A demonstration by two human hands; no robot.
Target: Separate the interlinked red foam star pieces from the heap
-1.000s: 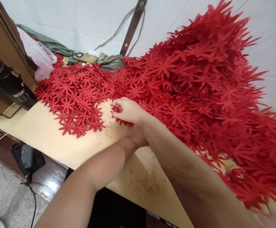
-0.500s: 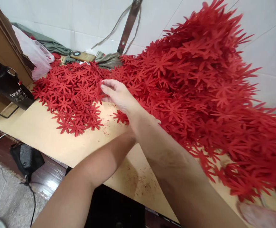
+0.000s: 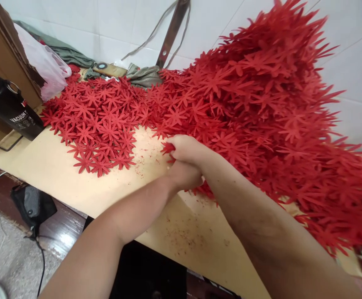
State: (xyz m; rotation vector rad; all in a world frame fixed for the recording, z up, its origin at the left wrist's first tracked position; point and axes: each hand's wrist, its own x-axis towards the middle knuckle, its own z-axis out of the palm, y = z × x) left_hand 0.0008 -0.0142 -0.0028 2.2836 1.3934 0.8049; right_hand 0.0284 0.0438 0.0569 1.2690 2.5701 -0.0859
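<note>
My forearms cross over the table. My right hand (image 3: pixel 185 148) is closed, thumb and fingers pressed on a red flower-shaped cutout (image 3: pixel 167 148) whose petals stick out to the left. Just below it and partly behind my right wrist is my left hand (image 3: pixel 189 176); its fingers are mostly hidden, so its grip does not show. Around and beyond both hands rises a big heap of red flower-shaped cutouts (image 3: pixel 262 108). A lower, flatter pile of the same cutouts (image 3: pixel 103 124) spreads to the left.
A black vacuum bottle (image 3: pixel 15 108) stands at the left by a cardboard box (image 3: pixel 9 50) and a white plastic bag (image 3: pixel 42 58). Behind the piles lie a phone (image 3: pixel 110 69) and green cloth (image 3: pixel 146 77). Red crumbs dot the tan tabletop (image 3: pixel 75 191).
My right hand has come back from the left pile's edge, moving right and nearer, and has closed on a red cutout beside my left hand. The camera view has shifted slightly.
</note>
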